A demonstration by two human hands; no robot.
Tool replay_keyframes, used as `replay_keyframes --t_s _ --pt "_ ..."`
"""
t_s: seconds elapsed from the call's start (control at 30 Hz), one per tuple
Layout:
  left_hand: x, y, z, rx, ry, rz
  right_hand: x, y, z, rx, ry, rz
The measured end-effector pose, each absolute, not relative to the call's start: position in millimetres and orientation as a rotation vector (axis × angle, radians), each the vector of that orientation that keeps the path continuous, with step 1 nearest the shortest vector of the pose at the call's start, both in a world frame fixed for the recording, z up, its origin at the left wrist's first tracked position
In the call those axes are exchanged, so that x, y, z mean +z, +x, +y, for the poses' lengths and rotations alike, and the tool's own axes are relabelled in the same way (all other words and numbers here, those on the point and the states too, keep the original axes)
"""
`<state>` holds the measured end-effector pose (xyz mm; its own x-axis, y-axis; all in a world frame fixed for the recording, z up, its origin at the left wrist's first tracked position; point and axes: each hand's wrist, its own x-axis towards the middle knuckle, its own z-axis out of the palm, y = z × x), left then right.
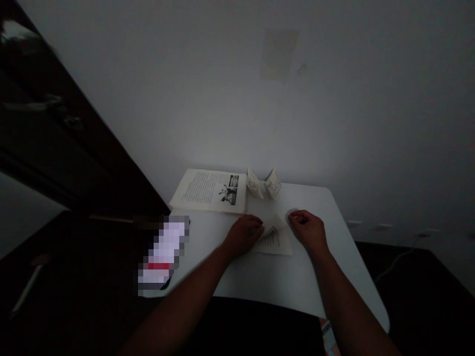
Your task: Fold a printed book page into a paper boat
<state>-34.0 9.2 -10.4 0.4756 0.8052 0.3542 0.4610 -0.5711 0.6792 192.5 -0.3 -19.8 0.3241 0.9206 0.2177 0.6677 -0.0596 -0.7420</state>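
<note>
From my remote seat I saw both hands on 1 printed paper sheet (276,241) lying flat on the white table (267,282), about midway between its left and right edges and nearer the far edge than the near one. My left hand (243,236) lay knuckles-up with curled fingers pressing the sheet's left side; my right hand (308,228) sat just off its upper right corner, fingers curled toward the thumb, though in the dim light I could not tell whether it actually pinched the paper. The sheet seemed partly folded, a raised point aimed at the far edge, its long axis running roughly near-to-far with a slight tilt; the exact outline was unclear. I judged it light, limp and easily creased or slid, best taken at a corner or free edge. An open book (211,190) lay at the far left corner, with 2 folded paper pieces (264,185) beside it by the far edge.
</note>
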Motion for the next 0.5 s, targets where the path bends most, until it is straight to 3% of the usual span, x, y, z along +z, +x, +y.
replay_keyframes --t_s 0.5 --pt "-7.7 -38.4 10.7 0.992 1.945 1.042 -24.5 183.7 3.9 0.481 -1.363 -1.725"
